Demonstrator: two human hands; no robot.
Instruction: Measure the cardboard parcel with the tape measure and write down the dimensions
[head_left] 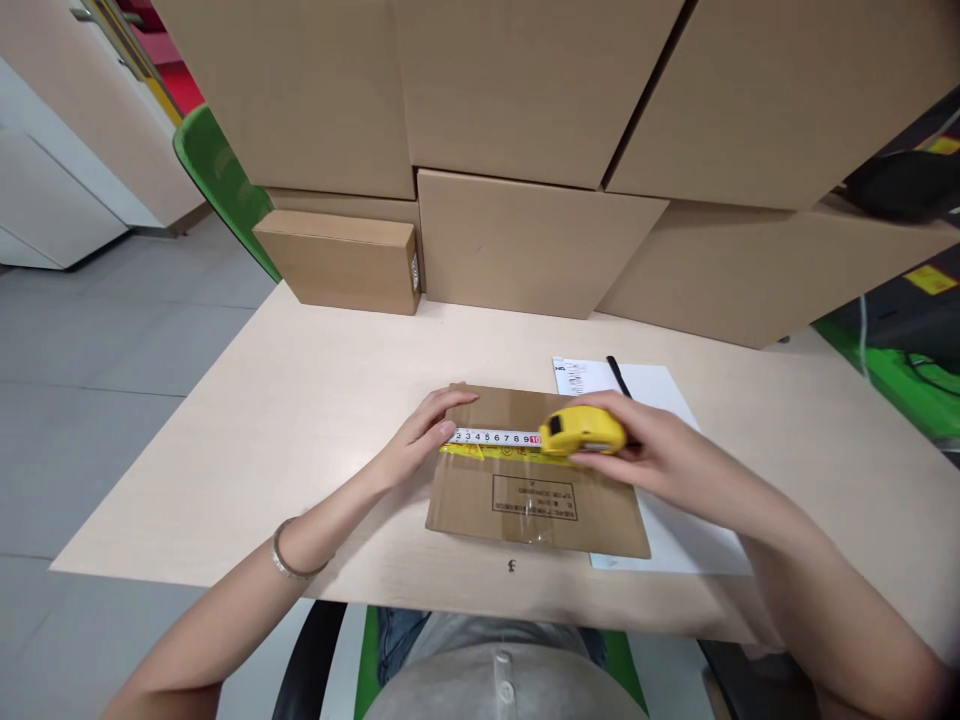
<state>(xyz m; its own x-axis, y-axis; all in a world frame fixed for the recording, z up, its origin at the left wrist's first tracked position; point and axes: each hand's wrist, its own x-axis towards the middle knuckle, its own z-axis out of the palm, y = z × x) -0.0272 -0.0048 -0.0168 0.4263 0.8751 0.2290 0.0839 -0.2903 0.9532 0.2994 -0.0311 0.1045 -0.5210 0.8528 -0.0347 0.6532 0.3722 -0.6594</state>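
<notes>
A flat brown cardboard box (pixel 465 500) lies near the table's front edge, with yellow printed tape (pixel 517 453) and a framed block of print on its face. My right hand (pixel 664 455) is closed round a yellow tape measure (pixel 589 430) above the box's right part. Its white blade (pixel 499 438) runs out leftward across the box, numbers from 2 to a red 10 showing. At the left edge my left hand (pixel 420 435) pinches the blade's end against the box, thumb on top. The fingers reach along the box's far left corner. The blade's hook is hidden under the thumb.
White paper (pixel 682 540) with some writing lies partly under the box, a black pen (pixel 618 375) on it. Large cartons (pixel 517 240) are stacked along the back of the table (pixel 247 430); a smaller box (pixel 345 260) stands at back left. Behind is a green chair (pixel 217 170).
</notes>
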